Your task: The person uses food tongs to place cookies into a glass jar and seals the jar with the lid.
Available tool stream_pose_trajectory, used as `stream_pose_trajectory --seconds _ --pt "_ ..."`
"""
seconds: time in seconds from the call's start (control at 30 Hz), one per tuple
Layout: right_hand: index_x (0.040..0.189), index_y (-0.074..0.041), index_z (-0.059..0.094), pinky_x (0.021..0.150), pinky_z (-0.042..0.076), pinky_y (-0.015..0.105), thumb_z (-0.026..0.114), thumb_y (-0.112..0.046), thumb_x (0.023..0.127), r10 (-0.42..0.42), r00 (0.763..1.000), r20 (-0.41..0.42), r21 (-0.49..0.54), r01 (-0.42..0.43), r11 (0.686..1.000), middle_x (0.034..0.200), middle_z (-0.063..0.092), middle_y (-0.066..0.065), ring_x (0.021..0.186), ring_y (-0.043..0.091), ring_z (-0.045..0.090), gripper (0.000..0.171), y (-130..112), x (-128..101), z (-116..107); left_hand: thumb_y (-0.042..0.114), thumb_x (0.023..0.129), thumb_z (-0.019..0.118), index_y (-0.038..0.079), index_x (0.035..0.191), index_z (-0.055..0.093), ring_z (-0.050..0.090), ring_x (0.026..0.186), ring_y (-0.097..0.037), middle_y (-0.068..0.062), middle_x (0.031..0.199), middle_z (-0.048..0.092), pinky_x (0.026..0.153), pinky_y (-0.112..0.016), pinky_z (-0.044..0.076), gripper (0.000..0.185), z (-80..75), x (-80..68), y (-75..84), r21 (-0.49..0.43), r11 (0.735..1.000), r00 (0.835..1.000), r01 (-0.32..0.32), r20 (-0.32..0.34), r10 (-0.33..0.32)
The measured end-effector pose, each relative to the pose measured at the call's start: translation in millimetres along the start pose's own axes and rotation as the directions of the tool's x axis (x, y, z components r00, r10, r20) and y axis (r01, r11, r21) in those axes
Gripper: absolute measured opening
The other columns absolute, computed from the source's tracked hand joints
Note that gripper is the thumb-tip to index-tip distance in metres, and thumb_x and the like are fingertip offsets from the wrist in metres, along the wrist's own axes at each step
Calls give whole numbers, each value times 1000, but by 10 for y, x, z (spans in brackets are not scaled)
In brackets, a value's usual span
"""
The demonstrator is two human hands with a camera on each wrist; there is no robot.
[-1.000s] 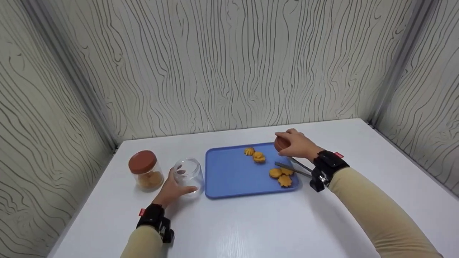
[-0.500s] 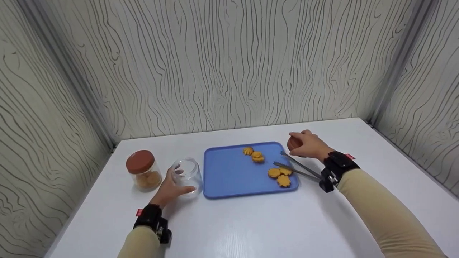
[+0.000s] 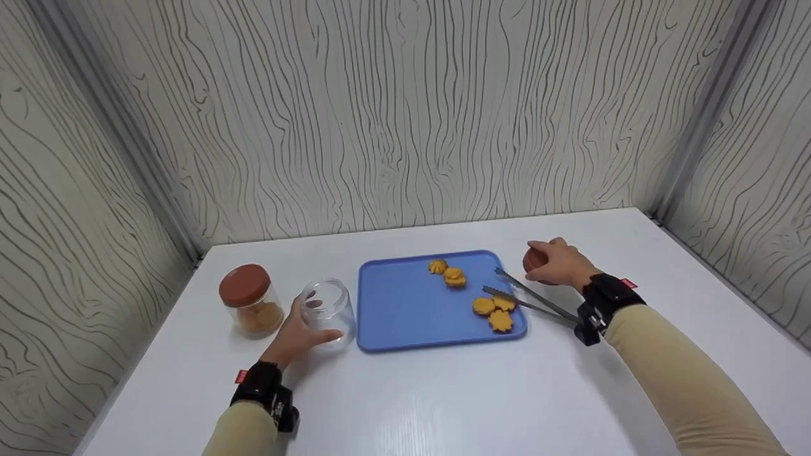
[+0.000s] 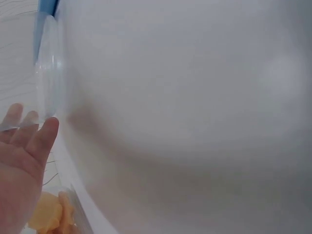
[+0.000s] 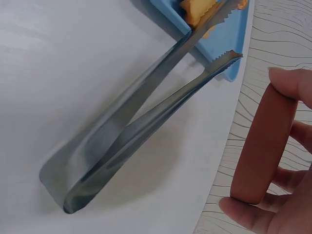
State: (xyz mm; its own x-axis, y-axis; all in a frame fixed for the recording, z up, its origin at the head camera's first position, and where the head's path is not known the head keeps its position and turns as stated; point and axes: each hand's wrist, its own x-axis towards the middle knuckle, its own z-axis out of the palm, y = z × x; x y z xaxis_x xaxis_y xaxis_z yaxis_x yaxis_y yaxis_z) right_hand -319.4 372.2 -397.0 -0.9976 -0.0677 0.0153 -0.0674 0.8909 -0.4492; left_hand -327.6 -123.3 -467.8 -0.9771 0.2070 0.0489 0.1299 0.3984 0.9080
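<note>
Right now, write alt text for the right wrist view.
A right hand holds a brown round lid by its edge above a white table. Metal tongs lie alongside, tips over a blue tray of biscuits.

clear lidless jar (image 3: 327, 308) upright left of tray, round brown lid (image 3: 535, 259) held right of tray

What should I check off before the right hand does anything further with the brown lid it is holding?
1. Right hand grips the brown lid: ok.
2. Left hand steadies the open jar: ok.
3. Open jar is upright and off the blue tray: ok.
4. Tongs rest with tips over the tray edge, free of both hands: ok.
5. Cookies lie on the tray: ok.
6. Capped jar is fully sealed: cannot tell.
</note>
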Motion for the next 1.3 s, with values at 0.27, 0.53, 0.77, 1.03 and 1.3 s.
stream_pose_trajectory --seconds 0.27,0.53,0.77,1.03,1.3 --pt "147 2 35 84 44 55 71 -33 84 75 997 27 -25 -74 997 121 42 35 102 45 48 80 103 45 83 16 72 87 2 147 22 35 134 -38 -23 142 42 111 -56 22 100 1 2 2 7 1000 1000 8 -2 -8" --pt "148 5 29 88 43 57 66 -40 86 177 983 57 -25 -175 984 118 42 35 103 46 49 85 256 74 195 17 70 89 4 148 23 34 134 -39 -22 142 42 111 -58 21 103 -4 -6 -18 -6 1000 1000 27 -3 -27" --pt "145 9 30 88 42 60 65 -45 87 189 980 62 -57 -185 981 119 41 39 103 51 49 87 322 45 237 14 69 89 0 147 24 36 133 -40 -25 140 43 111 -55 24 102 13 23 -21 -13 1000 1000 3 -15 -3" --pt "143 11 31 87 43 60 64 -45 87 206 977 61 -95 -200 975 116 44 38 102 51 49 86 410 62 332 16 72 87 1 148 22 34 135 -39 -23 143 41 111 -55 24 101 10 22 0 7 1000 1000 29 -2 -29" --pt "145 12 26 92 38 65 61 -49 88 224 972 67 -107 -216 971 128 37 43 114 59 41 91 478 85 394 16 73 87 2 148 22 33 135 -38 -23 144 39 112 -56 23 101 -2 23 -18 -16 999 999 35 10 -35"
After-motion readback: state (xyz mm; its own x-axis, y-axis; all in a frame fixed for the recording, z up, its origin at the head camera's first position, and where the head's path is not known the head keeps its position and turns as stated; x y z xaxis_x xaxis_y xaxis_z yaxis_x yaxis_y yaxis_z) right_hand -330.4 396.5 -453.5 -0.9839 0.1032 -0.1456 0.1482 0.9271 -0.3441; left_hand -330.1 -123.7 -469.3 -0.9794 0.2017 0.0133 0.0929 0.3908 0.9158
